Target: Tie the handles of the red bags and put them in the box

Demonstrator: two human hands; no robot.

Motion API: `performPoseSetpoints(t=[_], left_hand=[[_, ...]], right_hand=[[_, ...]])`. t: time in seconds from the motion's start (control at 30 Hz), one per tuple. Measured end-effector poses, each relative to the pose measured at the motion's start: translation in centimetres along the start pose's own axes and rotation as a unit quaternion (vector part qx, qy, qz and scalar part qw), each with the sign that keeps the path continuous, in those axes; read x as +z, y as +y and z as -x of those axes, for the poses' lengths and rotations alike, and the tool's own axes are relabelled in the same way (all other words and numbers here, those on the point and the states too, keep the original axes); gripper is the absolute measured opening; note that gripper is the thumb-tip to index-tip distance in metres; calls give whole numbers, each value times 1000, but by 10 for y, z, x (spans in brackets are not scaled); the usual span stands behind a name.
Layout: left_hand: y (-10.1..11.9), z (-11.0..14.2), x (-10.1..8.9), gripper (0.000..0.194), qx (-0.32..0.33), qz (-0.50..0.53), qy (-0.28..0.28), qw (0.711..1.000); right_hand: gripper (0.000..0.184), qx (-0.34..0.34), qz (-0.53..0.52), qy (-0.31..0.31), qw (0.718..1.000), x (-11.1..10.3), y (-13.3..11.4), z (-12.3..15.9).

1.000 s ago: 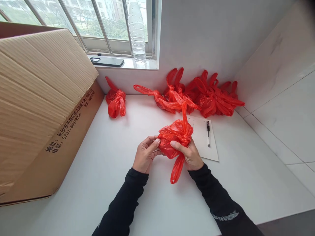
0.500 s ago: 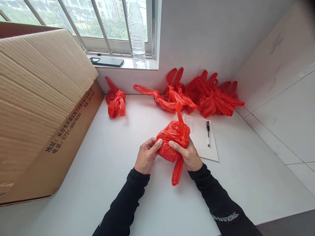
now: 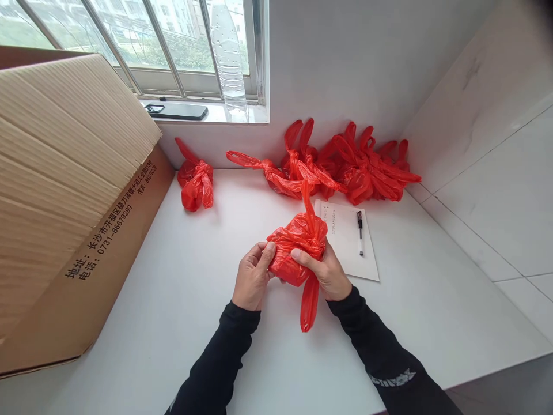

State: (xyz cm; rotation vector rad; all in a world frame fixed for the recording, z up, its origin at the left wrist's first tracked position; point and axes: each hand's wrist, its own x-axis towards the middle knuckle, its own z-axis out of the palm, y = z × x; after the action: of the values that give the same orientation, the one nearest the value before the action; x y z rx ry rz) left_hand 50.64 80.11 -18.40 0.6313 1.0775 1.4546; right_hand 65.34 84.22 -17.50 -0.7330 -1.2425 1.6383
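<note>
Between both hands is a knotted red plastic bag [image 3: 292, 245], held above the white table; its contents are hidden. My left hand [image 3: 254, 275] pinches the bag's left edge between thumb and fingers. My right hand [image 3: 326, 268] grips the right side, thumb across the front and fingers mostly hidden behind. One handle loop of the bag points up and another hangs down. Just beyond my right hand lies a sheet of paper [image 3: 352, 253] with small writing and a black-capped pen [image 3: 360, 233] on it.
Several knotted red bags [image 3: 367, 167] are heaped along the wall, with a single red bag [image 3: 196, 181] farther left. A large cardboard box [image 3: 116, 230] stands at the left. On the windowsill are a phone [image 3: 179, 111] and an upside-down clear bottle [image 3: 228, 63].
The camera view has shifted slightly, so the surroundings sit a little farther left. Both hands keep their hold on the bag, which has barely moved.
</note>
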Motion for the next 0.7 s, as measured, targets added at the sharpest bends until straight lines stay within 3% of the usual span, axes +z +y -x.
performPoseSetpoints(t=[0.07, 0.13, 0.17, 0.23, 0.3, 0.33, 0.43, 0.53, 0.63, 0.7], left_hand=[[1, 1, -2, 25, 16, -7, 6, 1000], [1, 2, -5, 33, 93, -85, 9, 992], [1, 3, -6, 42, 151, -154, 4, 976], [0, 5, -7, 53, 268, -299, -24, 915], [-2, 6, -7, 47, 331, -370, -57, 866], [-2, 6, -6, 41, 340, -371, -59, 862], [-2, 4, -5, 23, 291, -285, -14, 913], [0, -1, -8, 23, 174, -125, 23, 976], [1, -5, -10, 28, 77, -11, 33, 996], [1, -6, -10, 25, 39, 18, 26, 999]], right_hand=[[42, -9, -18, 25, 999, -3, 4, -2], [40, -9, -38, 60, 997, -7, 9, -4], [40, -4, -44, 74, 996, -9, 11, -5], [42, 6, -51, 82, 995, -12, 11, -6], [43, 15, -55, 66, 996, -14, 9, -6], [42, 20, -57, 55, 997, -15, 7, -6], [50, 36, -49, 55, 997, -19, 4, -5], [55, -13, 47, 142, 989, -25, 4, -4], [65, -91, 184, 198, 959, -29, 6, -4], [70, -86, 215, 159, 960, -28, 7, -4]])
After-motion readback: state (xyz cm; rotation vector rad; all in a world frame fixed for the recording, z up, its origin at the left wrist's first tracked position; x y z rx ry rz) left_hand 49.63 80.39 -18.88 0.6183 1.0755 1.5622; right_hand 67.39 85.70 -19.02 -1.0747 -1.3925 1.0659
